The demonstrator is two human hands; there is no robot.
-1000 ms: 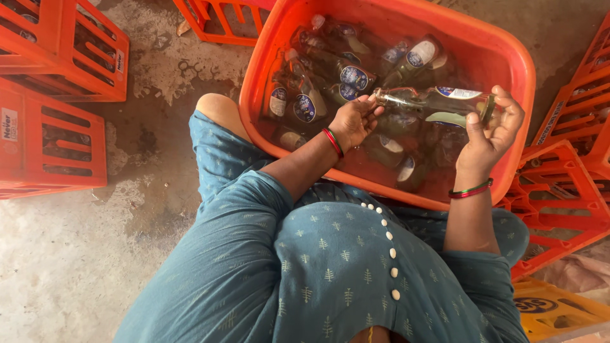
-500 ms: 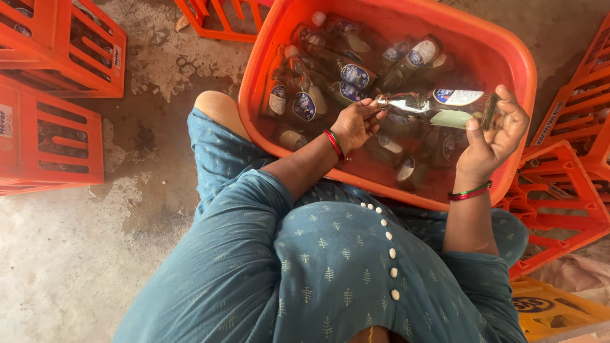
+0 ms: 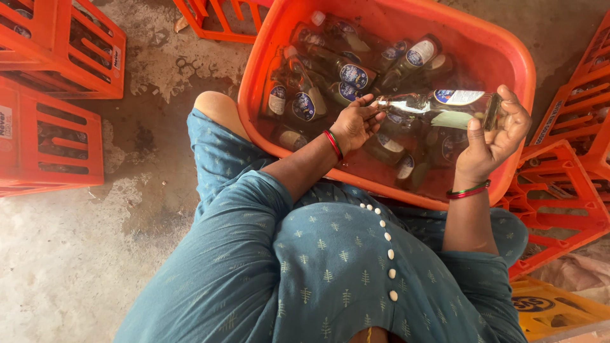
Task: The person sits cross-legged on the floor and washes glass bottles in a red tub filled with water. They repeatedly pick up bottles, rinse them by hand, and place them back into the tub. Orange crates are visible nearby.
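A clear glass bottle with a blue-and-white label is held level above the orange plastic tub, its long axis running left to right, neck to the left and base to the right; the neck end is pinched by the fingers of the left hand, and the base is gripped by the right hand, thumb over the label's lower edge; the glass looks wet and see-through; other labelled bottles lie in murky water beneath, their lower parts hard to make out; orange plastic crates are cut off at the right edge.
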